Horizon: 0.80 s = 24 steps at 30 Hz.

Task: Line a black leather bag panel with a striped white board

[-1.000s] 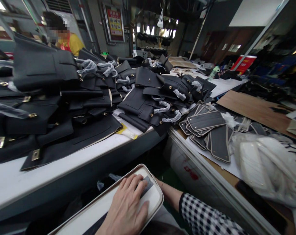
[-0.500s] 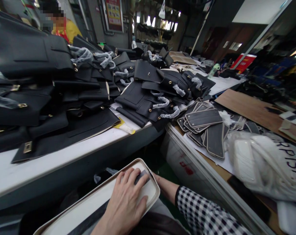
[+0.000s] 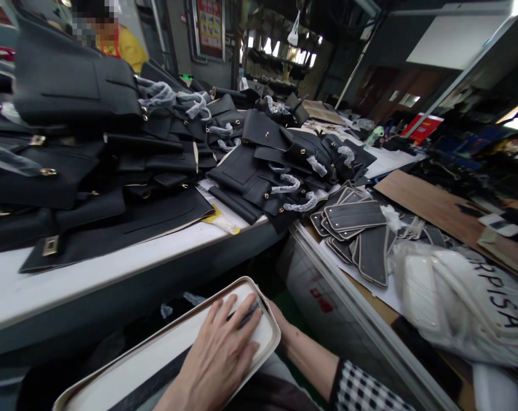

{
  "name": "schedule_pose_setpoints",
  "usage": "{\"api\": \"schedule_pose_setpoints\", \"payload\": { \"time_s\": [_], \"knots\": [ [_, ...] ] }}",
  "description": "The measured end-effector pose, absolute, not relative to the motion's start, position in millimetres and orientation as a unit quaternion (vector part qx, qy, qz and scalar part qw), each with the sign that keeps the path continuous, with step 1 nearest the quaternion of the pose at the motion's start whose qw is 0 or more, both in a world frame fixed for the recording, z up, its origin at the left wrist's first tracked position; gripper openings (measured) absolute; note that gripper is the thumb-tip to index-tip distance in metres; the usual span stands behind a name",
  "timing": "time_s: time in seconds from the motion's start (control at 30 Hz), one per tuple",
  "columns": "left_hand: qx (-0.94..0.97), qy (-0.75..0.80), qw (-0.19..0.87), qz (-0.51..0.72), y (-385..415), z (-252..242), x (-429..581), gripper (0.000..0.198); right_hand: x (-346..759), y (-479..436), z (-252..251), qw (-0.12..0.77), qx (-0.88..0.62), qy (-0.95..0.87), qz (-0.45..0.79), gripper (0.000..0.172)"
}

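In my lap area lies a long white piece [image 3: 165, 349] with rounded corners and a raised pale rim, like a bag's base panel or gusset. A dark strip [image 3: 156, 379] runs along its middle. My left hand [image 3: 222, 345] lies flat on the right end of the white piece, fingers stretched and slightly apart, over a small dark patch [image 3: 249, 314]. Behind that same end is my right hand [image 3: 276, 317], mostly hidden by the rim. Its fingers do not show, so I cannot tell how it grips. A black-and-white checked sleeve covers my right forearm.
Black leather bags [image 3: 242, 171] with wrapped handles pile up on the white table [image 3: 113, 268]. At the right, dark panels with pale edging [image 3: 355, 217] lie on a side bench beside a plastic-wrapped bundle [image 3: 451, 297]. A person in yellow [image 3: 130, 48] stands far left.
My left hand's fingers have shifted slightly, staying on the white piece. My right forearm shows more bare skin, its sleeve lower and farther right. The view has turned a little.
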<state>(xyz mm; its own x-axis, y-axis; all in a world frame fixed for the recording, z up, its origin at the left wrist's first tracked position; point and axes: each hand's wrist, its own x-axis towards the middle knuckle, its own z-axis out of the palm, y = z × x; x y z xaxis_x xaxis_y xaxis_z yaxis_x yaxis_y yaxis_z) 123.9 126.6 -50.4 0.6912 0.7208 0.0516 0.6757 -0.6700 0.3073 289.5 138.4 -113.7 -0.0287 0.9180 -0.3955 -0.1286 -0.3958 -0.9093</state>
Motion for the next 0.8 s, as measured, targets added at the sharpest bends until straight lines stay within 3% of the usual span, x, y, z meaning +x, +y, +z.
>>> {"api": "schedule_pose_setpoints", "payload": {
  "time_s": [0.1,0.3,0.5,0.8],
  "knots": [
    [0.908,0.384,0.15,0.073,127.3,-49.8,123.0,0.053,298.0,117.8,-97.1,0.448,-0.546,-0.333,0.624,0.062],
    [0.914,0.372,0.149,0.068,129.4,-47.8,122.4,0.055,306.6,92.8,-78.9,0.459,-0.625,-0.502,0.383,0.029],
    [0.92,0.364,0.126,0.078,128.2,-58.0,121.6,0.055,298.2,98.5,-81.1,0.442,-0.636,-0.575,0.264,0.024],
    [0.926,0.35,0.096,0.102,130.6,-56.4,124.8,0.051,296.4,104.8,-82.3,0.436,-0.643,-0.603,0.181,0.024]
  ]
}}
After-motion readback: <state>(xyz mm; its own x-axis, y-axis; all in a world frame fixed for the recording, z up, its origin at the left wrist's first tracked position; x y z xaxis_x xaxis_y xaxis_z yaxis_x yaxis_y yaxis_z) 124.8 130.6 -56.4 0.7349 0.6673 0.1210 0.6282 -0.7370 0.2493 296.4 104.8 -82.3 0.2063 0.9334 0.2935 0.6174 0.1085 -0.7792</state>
